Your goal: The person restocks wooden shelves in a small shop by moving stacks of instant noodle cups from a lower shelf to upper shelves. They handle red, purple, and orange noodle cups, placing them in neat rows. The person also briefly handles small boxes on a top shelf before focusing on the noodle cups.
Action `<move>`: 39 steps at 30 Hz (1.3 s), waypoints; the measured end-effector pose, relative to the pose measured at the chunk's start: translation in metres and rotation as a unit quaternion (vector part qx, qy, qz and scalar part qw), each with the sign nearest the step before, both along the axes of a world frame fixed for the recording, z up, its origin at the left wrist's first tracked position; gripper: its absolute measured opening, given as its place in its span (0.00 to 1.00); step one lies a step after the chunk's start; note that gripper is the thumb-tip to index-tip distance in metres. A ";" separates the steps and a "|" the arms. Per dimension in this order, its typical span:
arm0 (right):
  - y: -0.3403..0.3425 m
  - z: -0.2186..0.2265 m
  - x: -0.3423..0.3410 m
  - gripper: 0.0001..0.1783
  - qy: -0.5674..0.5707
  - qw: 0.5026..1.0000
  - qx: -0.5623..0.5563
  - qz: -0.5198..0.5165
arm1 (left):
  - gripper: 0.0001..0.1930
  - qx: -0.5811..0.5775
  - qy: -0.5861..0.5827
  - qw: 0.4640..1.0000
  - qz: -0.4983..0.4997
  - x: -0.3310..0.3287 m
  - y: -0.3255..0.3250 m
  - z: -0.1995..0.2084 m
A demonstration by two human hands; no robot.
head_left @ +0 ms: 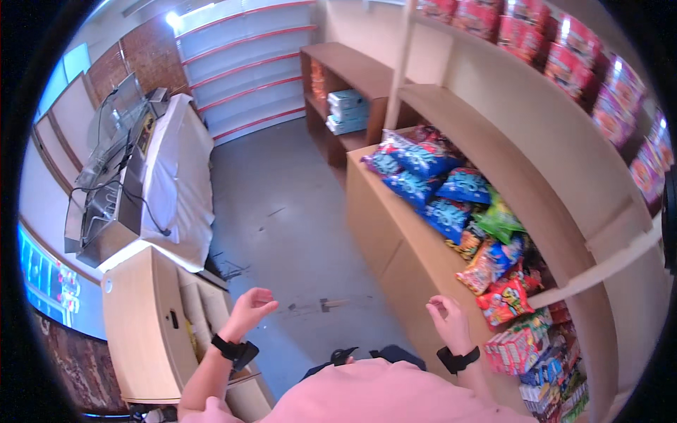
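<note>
My left hand (249,313) is raised over the grey floor, near the light wood cabinet (144,324). Its fingers are loosely bent with the thumb apart, and nothing is in it. On the other side, my right hand (450,324) hovers beside the long cardboard box (402,264), empty, its fingers slightly curled. Neither hand touches anything. Bags of snacks lie heaped on the right: blue bags (423,161), a green bag (501,218) and a red bag (505,302). Closer to me, small boxed packs (518,345) are stacked. Each wrist wears a black band.
Wooden shelving (522,166) runs along the right, with red and purple packs (568,60) on its upper level. A brown shelf unit (352,67) holds white-and-teal boxes (347,111). White shelves (247,67) with red edging stand behind. Metal equipment (113,204) and cables sit on a white-draped counter (176,169).
</note>
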State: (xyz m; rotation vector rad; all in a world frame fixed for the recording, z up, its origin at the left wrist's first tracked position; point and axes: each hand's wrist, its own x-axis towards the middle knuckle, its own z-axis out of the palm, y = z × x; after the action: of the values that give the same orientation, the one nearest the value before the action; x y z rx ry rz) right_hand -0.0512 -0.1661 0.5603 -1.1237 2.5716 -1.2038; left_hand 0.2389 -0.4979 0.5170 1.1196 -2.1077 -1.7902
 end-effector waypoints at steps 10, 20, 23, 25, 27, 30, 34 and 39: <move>-0.219 -0.040 -0.084 0.08 0.014 0.990 0.077 0.118 | 0.23 0.038 -0.087 0.994 0.062 0.025 -0.110 -0.099; -0.558 -0.069 -0.144 0.08 0.117 0.933 0.008 0.339 | 0.26 -0.062 -0.185 0.946 0.257 0.009 -0.291 -0.098; -0.652 -0.064 -0.145 0.08 0.114 0.898 -0.002 0.425 | 0.25 -0.050 -0.165 0.947 0.271 -0.012 -0.341 -0.100; -0.705 -0.068 -0.152 0.09 0.108 0.882 0.003 0.459 | 0.25 -0.030 -0.163 0.942 0.293 -0.018 -0.370 -0.115; -0.754 -0.080 -0.164 0.09 0.112 0.872 0.017 0.476 | 0.25 -0.034 -0.181 0.940 0.287 -0.018 -0.401 -0.148; -0.812 -0.103 -0.196 0.09 0.127 0.882 0.066 0.448 | 0.26 0.007 -0.194 0.941 0.276 -0.034 -0.468 -0.172; -0.871 -0.143 -0.258 0.09 0.104 0.907 0.176 0.368 | 0.26 -0.009 -0.209 0.939 0.272 -0.076 -0.603 -0.183; -0.942 -0.125 -0.314 0.10 0.038 0.919 0.272 0.282 | 0.25 -0.096 -0.162 0.962 0.199 -0.169 -0.791 -0.187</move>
State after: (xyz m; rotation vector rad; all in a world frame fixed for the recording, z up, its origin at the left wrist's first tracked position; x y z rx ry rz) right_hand -0.3655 -1.1083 0.4356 -1.6002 2.1525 -0.2961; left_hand 0.0701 -1.2886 0.3303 1.7236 -1.9706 -1.2644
